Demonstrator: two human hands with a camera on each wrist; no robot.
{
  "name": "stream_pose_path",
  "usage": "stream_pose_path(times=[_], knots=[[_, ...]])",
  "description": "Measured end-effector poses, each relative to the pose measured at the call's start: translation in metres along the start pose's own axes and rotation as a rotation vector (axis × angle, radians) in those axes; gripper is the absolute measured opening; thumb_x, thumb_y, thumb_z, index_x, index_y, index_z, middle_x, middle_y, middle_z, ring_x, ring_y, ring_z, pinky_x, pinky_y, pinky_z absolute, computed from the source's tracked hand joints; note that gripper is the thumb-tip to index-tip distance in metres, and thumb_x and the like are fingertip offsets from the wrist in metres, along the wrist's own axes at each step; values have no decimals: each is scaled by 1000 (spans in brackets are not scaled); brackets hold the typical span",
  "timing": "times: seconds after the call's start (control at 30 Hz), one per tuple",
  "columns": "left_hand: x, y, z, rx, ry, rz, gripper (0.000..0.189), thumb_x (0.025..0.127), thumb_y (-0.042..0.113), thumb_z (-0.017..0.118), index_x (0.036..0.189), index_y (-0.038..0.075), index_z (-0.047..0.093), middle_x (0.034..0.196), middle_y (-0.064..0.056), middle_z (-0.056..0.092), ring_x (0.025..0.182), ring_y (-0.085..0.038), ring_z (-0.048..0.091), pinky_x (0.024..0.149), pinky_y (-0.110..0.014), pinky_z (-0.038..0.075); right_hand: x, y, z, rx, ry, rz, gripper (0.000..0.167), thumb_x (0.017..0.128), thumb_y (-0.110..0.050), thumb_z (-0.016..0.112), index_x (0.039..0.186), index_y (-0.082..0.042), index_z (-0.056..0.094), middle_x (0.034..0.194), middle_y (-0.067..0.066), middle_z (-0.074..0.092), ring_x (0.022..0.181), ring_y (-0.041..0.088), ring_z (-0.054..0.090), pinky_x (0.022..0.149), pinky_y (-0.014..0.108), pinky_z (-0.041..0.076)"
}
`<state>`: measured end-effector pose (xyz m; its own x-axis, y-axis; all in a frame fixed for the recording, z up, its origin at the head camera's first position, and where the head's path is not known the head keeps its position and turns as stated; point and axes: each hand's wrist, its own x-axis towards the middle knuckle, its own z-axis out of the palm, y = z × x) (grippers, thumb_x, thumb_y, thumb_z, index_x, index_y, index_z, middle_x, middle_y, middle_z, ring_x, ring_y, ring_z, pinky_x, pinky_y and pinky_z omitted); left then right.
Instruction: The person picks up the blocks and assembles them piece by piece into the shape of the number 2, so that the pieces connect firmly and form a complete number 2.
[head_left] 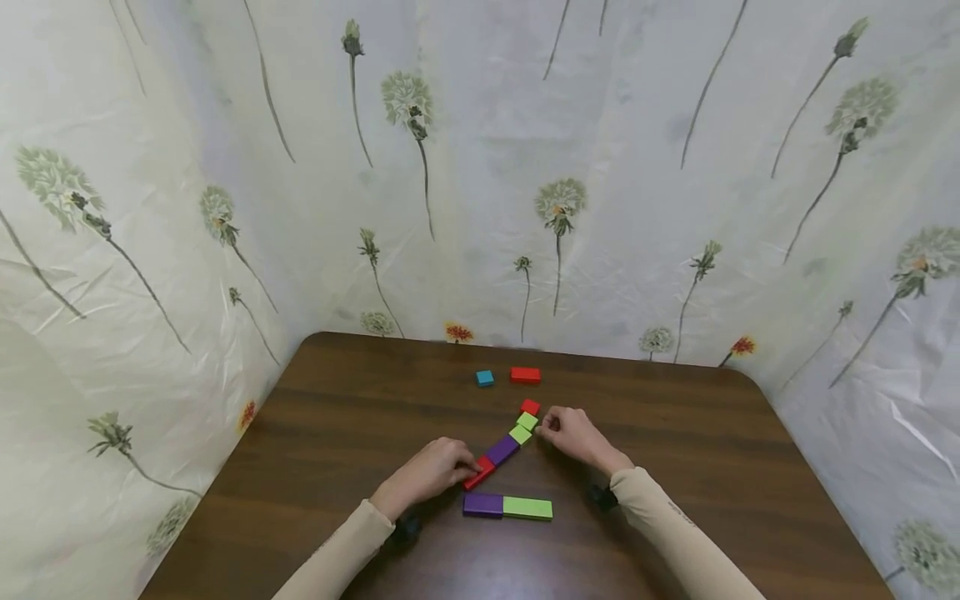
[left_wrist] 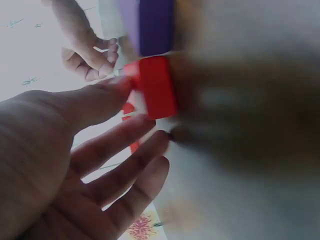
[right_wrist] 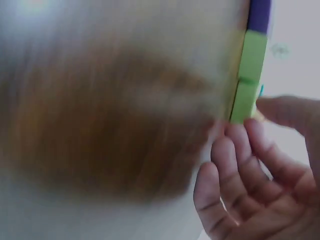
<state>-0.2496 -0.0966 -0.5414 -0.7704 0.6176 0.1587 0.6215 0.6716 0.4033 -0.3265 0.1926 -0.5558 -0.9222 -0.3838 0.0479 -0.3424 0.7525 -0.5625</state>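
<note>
A slanting row of flat blocks lies on the table, seen in the head view. At its near end, my left hand (head_left: 438,468) pinches a red block (left_wrist: 158,86) between thumb and index finger, the other fingers loosely bent. Beyond it come a purple block (head_left: 503,451), a light green block (head_left: 520,434), a second light green block (head_left: 527,421) and a small red block (head_left: 530,407). My right hand (head_left: 576,433) is at the row's right side. Its thumb and fingertips hold the end of the second light green block (right_wrist: 244,102), partly hiding it.
Nearer the front, a purple block (head_left: 483,505) and a longer light green block (head_left: 528,507) lie end to end. A small blue block (head_left: 485,378) and a red block (head_left: 525,376) lie toward the back. Flowered sheeting (head_left: 480,167) hangs around the brown table (head_left: 360,392).
</note>
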Motion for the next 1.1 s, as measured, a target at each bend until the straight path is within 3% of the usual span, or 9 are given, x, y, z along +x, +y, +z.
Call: stream_pose_path(times=[0.1,0.23,0.37,0.53,0.7,0.9,1.1], knots=[[13,-1,-5,-44,13,-35,10,89,16,70,95,14,78,90,5,72,81,-4,63,70,-17,51,-2,-6,2,44,69,54,15,87,-23,72,85,-11,63,77,-1,63,66,9,54,61,25,46],[39,-1,-13,-127,52,-103,13,90,11,67,96,7,78,92,-2,74,81,-9,66,69,-20,52,-1,-12,2,89,104,116,19,87,-23,72,93,-8,61,80,1,63,68,11,56,61,26,46],[68,-1,-15,-190,65,-149,15,91,10,66,97,2,77,92,-6,75,80,-12,68,68,-21,53,1,-16,0,119,107,171,30,87,-24,71,106,-4,58,80,3,62,66,13,54,60,27,44],[92,-4,-9,-284,47,-218,15,91,12,67,97,3,78,92,-4,76,80,-9,68,67,-20,53,3,-20,0,261,60,243,38,90,-21,68,119,0,53,83,9,68,64,15,65,59,30,54],[105,-6,0,-383,52,-271,14,90,16,69,92,6,79,88,-3,76,73,-6,64,63,-19,51,4,-24,2,383,-4,269,42,92,-14,65,125,6,50,86,15,69,64,19,68,59,33,57],[111,-4,9,-512,23,-329,16,89,14,69,90,1,78,82,-10,75,66,-13,66,55,-19,49,7,-24,5,371,55,331,37,91,-14,65,120,5,52,89,16,69,63,18,68,57,31,57],[114,-8,16,-504,26,-370,18,89,19,71,83,4,79,73,-7,73,57,-9,61,53,-22,49,12,-22,6,372,66,347,40,90,-15,67,121,4,52,88,16,69,62,17,67,57,31,57]])
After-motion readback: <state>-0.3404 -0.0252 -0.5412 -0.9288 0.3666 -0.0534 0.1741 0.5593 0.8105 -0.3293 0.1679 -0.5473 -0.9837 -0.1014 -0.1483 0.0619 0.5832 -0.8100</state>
